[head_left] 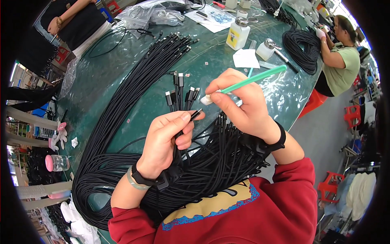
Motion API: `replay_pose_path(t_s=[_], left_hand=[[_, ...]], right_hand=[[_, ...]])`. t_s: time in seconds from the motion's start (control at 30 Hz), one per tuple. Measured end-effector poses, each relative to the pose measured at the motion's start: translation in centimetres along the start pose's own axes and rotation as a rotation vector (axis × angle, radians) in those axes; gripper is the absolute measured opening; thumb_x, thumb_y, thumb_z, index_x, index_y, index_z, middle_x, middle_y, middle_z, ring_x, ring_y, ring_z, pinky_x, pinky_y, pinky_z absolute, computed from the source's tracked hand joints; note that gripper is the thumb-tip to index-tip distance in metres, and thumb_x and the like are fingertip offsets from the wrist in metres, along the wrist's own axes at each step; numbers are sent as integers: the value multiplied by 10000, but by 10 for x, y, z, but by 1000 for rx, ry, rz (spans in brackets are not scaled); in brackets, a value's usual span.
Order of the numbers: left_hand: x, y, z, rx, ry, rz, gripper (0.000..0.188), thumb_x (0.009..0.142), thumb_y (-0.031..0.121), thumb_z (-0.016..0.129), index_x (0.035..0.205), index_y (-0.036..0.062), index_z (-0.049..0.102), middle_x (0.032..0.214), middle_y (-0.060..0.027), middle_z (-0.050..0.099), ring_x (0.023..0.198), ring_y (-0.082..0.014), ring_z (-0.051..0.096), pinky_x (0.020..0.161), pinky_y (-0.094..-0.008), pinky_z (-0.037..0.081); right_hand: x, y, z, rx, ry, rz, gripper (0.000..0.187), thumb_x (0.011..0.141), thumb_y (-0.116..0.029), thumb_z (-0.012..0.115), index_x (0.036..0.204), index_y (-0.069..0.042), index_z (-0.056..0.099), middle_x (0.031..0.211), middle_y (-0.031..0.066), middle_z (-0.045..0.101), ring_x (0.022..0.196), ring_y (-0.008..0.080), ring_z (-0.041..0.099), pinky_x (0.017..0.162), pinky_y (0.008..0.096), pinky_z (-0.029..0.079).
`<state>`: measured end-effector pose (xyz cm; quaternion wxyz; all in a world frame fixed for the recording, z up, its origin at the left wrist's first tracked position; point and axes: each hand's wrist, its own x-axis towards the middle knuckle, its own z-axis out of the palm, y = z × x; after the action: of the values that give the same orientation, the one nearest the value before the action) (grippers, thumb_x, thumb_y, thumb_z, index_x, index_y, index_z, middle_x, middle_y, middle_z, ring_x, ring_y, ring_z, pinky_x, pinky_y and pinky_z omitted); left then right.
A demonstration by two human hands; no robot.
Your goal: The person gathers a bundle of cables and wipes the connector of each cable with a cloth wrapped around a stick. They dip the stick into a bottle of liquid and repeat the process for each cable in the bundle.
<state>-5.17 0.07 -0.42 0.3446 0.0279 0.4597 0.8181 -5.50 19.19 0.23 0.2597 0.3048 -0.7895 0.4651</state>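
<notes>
My left hand (162, 136) is closed around several black cables (180, 95), their connector ends fanned upward. Between its thumb and forefinger, one cable connector (196, 114) points up and to the right. A slim green stick (260, 77) lies in my right hand (245, 103), pinched near its lower end. That end carries a white wad (206, 99), which looks like cloth or cotton, just above the pinched connector and apart from it. Under my wrists, a thick pile of black cables (203, 175) covers the near table edge and reaches my red sweatshirt.
A long cable bundle (122, 97) curves along the table's left. Bottles (238, 32), a smaller jar (266, 49) and white paper (246, 58) stand or lie beyond my right hand. A co-worker (343, 57) sits at right beside a cable coil (302, 51); another person (61, 20) stands far left.
</notes>
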Motion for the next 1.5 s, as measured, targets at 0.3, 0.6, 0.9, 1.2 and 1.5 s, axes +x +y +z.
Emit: replay_pose_path(t_s=[0.3,0.6,0.9,1.2,1.5], left_hand=[[3,-7,-4,56,-9,61,231,855,146,502,963,-47,569,598,32,425,486,-39,339,440,-180,273],[0,-14,4,189,125,234,184,792,38,580,960,-35,583,661,13,515,509,-32,384,454,-168,295],[0,-19,4,301,191,316,190,779,31,597,964,-14,593,666,25,530,508,-12,380,444,-153,282],[1,-19,4,279,196,319,183,779,33,599,956,-12,597,659,30,526,504,-9,369,438,-155,268],[1,-18,8,293,235,300,177,794,35,567,958,-33,575,625,20,473,491,-35,345,449,-187,271]], right_hand=[[0,-6,0,40,-37,31,79,751,-6,567,829,-9,573,720,72,558,656,190,528,573,272,399],[-3,-7,-6,52,17,147,67,749,2,563,813,-12,577,716,68,557,650,187,522,572,273,398],[-8,-6,-2,24,38,146,74,742,12,567,813,-8,573,731,67,569,652,190,521,569,283,398],[-11,-6,-2,-63,-23,23,70,729,19,571,793,-9,574,718,65,570,625,201,521,551,273,396],[-14,16,-18,-144,10,156,68,760,-21,532,817,-11,567,723,81,565,625,196,527,569,281,405]])
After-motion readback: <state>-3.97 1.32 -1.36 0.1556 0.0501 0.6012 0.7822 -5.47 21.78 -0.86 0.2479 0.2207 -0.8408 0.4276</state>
